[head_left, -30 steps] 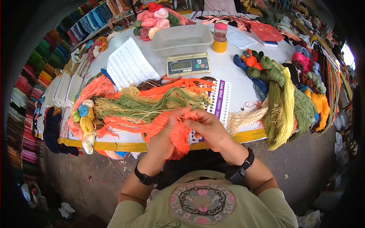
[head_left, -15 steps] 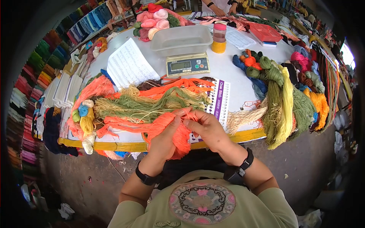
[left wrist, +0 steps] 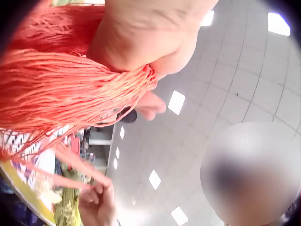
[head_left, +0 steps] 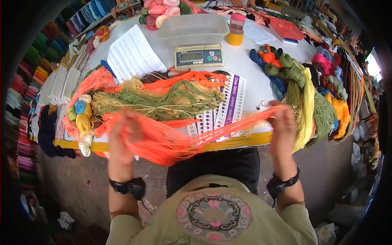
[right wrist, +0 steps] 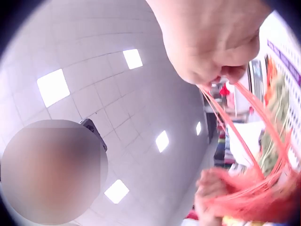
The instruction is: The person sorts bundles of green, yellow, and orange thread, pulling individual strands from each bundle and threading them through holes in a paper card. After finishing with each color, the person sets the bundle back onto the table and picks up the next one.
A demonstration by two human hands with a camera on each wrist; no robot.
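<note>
A coral-orange skein of thread [head_left: 163,141] hangs between the two hands over the table's front edge. The left hand [head_left: 124,139] holds its thick looped end; in the left wrist view the strands [left wrist: 70,89] pass round the left hand [left wrist: 146,42]. At the right, the raised right hand [head_left: 282,130] pinches a thin bundle drawn out from the skein. In the right wrist view, strands [right wrist: 235,136] run from the curled fingers of the right hand [right wrist: 216,42] down to the skein's mass. Green and beige threads [head_left: 163,100] lie just behind.
Behind the threads are a scale [head_left: 199,56], a clear tray [head_left: 194,29], a pink-lidded jar [head_left: 236,29] and a written sheet [head_left: 134,55]. Punched cards [head_left: 230,102] lie at mid-table. Skeins, one yellow [head_left: 307,108], pile up at the right; bundled threads [head_left: 83,118] hang at the left.
The hands were together at the skein; they have moved widely apart, the left hand leftward and the right hand rightward, stretching strands between them. The head view has shifted slightly.
</note>
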